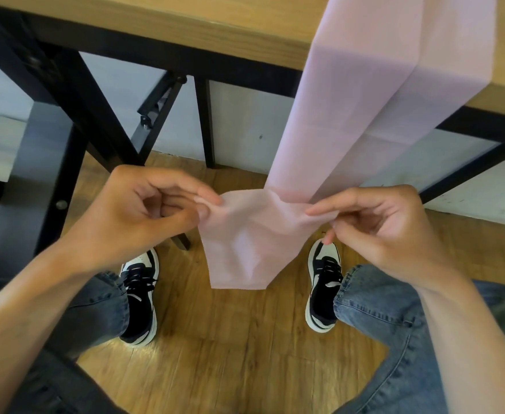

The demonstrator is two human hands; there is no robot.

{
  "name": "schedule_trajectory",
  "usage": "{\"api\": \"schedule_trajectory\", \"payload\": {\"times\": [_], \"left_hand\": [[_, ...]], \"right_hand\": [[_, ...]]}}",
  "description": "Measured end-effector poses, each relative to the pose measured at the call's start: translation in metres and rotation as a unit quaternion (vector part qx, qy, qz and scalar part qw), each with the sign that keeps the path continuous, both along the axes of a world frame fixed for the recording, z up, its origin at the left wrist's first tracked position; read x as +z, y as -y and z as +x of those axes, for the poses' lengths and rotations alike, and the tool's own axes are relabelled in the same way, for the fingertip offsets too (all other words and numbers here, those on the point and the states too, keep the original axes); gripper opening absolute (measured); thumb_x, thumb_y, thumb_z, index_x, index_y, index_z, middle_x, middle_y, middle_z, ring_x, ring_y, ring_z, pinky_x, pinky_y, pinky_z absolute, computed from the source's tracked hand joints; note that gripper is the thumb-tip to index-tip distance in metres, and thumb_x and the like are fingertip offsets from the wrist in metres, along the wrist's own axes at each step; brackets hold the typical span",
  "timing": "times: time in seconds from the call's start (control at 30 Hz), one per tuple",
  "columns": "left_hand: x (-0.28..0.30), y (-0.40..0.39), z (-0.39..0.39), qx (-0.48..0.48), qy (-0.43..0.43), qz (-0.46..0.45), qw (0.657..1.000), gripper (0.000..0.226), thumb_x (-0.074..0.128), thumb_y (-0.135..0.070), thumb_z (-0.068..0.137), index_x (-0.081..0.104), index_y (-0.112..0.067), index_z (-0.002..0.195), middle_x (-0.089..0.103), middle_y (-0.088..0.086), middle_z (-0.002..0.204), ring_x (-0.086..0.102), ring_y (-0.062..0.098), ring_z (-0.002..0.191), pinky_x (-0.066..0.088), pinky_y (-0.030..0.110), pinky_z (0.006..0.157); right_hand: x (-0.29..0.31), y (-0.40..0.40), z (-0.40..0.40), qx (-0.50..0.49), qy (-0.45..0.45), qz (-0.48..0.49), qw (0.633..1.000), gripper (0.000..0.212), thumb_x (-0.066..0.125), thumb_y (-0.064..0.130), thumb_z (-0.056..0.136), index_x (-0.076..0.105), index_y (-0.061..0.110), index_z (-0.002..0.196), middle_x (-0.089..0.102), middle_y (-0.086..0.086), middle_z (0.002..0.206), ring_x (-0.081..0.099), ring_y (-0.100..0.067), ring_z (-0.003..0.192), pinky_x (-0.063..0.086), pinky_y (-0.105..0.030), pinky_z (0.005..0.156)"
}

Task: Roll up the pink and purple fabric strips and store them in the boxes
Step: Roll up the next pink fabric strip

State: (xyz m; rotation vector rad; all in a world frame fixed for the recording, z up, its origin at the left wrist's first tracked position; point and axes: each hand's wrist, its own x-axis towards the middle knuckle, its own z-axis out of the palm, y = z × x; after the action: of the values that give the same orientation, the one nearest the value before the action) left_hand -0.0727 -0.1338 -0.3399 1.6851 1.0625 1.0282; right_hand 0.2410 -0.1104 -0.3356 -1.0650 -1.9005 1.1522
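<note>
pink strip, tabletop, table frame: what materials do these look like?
Pink strip: thin woven-looking fabric, matte, slightly sheer; it drapes limply off the table edge and creases where the left hand and right hand pinch it. Tabletop: light wood or wood-look laminate, satin, with visible grain lines. Table frame: probably black-painted metal or wood; smooth and uniformly dark, so I can't tell which.

Ahead: the light wooden desk edge and its black metal frame bar the way forward.
Right of centre: the hanging pale pink fabric strip drapes off the desk, held between both hands.
Below: open wooden plank floor between the two black-and-white sneakers.
Sides: blue-jeaned knees flank that gap.
</note>
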Motion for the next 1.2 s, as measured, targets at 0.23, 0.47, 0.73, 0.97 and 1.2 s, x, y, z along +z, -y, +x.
{"api": "schedule_trajectory", "payload": {"times": [0.23,0.47,0.73,0.97,1.2], "left_hand": [[-0.001,-0.002,-0.007,0.0,-0.022,0.02,1.0,0.018,0.069,-0.002,0.088,0.074,-0.011,0.103,0.078,-0.003,0.101,0.076,0.017,0.095,0.061,0.026,0.083],[-0.001,-0.002,-0.006,-0.008,-0.029,0.016,0.999,0.026,0.069,-0.002,0.081,0.075,-0.014,0.103,0.078,-0.002,0.097,0.077,0.016,0.085,0.06,0.021,0.078],[0.003,-0.003,-0.009,-0.028,-0.034,0.03,0.999,0.016,0.072,-0.008,0.085,0.076,-0.017,0.097,0.078,-0.005,0.105,0.075,0.016,0.1,0.061,0.026,0.085],[-0.003,0.0,0.004,0.02,-0.083,0.171,0.982,0.033,0.077,-0.002,0.077,0.068,-0.02,0.103,0.071,-0.012,0.112,0.073,0.002,0.098,0.058,0.017,0.082],[-0.005,-0.004,0.008,0.055,0.013,0.126,0.99,0.029,0.071,0.0,0.081,0.067,-0.007,0.109,0.074,0.011,0.106,0.073,0.022,0.103,0.06,0.03,0.087]], "right_hand": [[0.007,0.002,-0.006,-0.037,0.022,0.067,0.997,0.047,0.075,-0.016,0.081,0.077,0.028,0.096,0.078,0.018,0.096,0.075,-0.006,0.091,0.059,-0.02,0.08],[0.008,0.001,-0.003,-0.028,0.01,0.02,0.999,0.034,0.079,-0.007,0.079,0.08,0.023,0.094,0.079,0.013,0.095,0.076,-0.01,0.094,0.06,-0.024,0.084],[0.006,0.002,-0.003,-0.02,-0.004,0.006,1.0,0.026,0.079,0.005,0.08,0.082,0.029,0.09,0.079,0.011,0.085,0.075,-0.014,0.08,0.06,-0.025,0.07],[-0.001,-0.001,-0.007,-0.015,-0.099,0.036,0.994,0.025,0.071,-0.011,0.082,0.077,0.012,0.088,0.077,-0.005,0.102,0.072,-0.027,0.101,0.06,-0.036,0.077],[-0.006,-0.002,-0.014,-0.086,-0.265,-0.051,0.959,0.016,0.078,0.008,0.075,0.083,0.021,0.083,0.072,-0.005,0.094,0.062,-0.022,0.068,0.045,-0.023,0.046]]}}
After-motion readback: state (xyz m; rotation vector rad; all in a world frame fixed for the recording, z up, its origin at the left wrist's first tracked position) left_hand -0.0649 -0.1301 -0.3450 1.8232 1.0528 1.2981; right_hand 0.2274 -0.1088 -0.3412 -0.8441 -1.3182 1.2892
